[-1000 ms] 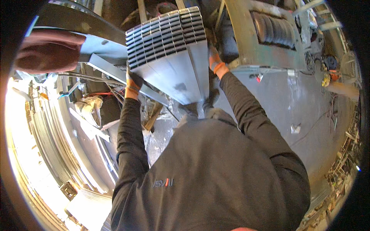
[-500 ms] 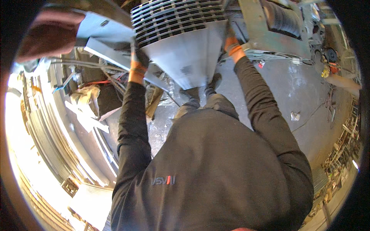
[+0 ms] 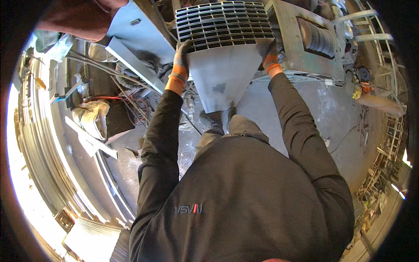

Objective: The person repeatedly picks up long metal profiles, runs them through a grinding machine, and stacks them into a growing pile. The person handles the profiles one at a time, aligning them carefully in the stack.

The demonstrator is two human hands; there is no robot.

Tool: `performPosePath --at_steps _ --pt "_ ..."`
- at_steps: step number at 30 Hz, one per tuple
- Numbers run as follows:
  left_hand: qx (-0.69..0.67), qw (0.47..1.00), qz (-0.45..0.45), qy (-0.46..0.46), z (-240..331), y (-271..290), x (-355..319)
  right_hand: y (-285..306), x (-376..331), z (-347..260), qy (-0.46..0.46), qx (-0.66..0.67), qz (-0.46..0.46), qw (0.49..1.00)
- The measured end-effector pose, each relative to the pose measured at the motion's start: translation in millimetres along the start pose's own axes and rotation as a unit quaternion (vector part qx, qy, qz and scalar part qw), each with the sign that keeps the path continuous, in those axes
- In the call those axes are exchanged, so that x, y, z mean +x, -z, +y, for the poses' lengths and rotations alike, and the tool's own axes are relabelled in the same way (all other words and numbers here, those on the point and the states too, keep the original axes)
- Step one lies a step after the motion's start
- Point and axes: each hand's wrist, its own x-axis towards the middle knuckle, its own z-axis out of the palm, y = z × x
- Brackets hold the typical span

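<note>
A grey metal piece with a barred grating (image 3: 224,24) on top and a plain sheet-metal front (image 3: 222,72) stands out before me, its front narrowing toward my feet. My left hand (image 3: 180,65), in a dark glove with an orange cuff, is closed round its left edge where grating and sheet meet. On the opposite edge my right hand (image 3: 270,59), gloved alike, grips the same piece, its fingers partly hidden behind the side. A dark smudge marks the lower sheet.
Beyond my left hand lean a pale metal panel (image 3: 142,32) and a long metal strip (image 3: 135,65). At the right stands a greenish machine frame (image 3: 321,65) with a ribbed roll (image 3: 316,37). Metal lengths (image 3: 50,161) lie far left; a cylinder (image 3: 379,105) lies at right.
The grated metal piece and both hands have shifted to the right and a little lower in the picture. Both hands keep hold of its edges; the view has shifted somewhat too.
</note>
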Motion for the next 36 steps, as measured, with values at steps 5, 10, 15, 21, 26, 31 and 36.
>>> performPosePath --at_steps 5,10,15,21,26,31,36 --pt "-0.062 0.997 -0.040 0.024 -7 15 20 -25 -38 -30 -0.074 0.119 -0.048 0.989" --pt "-0.061 0.996 -0.044 0.046 -4 27 21 -25 -49 -37 -0.061 0.078 -0.119 0.988" --pt "-0.041 0.992 -0.085 0.085 13 18 -1 3 -37 -11 0.021 -0.030 -0.132 0.990" --pt "-0.048 0.994 -0.060 0.084 15 8 1 42 -37 -2 0.482 -0.560 -0.120 0.663" --pt "0.031 0.999 0.017 0.019 14 16 10 -21 -41 -96 0.216 -0.126 -0.226 0.942" --pt "0.207 0.968 -0.005 -0.145 66 -42 0 -58 -63 -191 0.388 -0.345 -0.200 0.831" --pt "0.781 0.560 -0.011 -0.276 76 -159 45 -97 -61 -198 0.488 -0.571 -0.132 0.647"
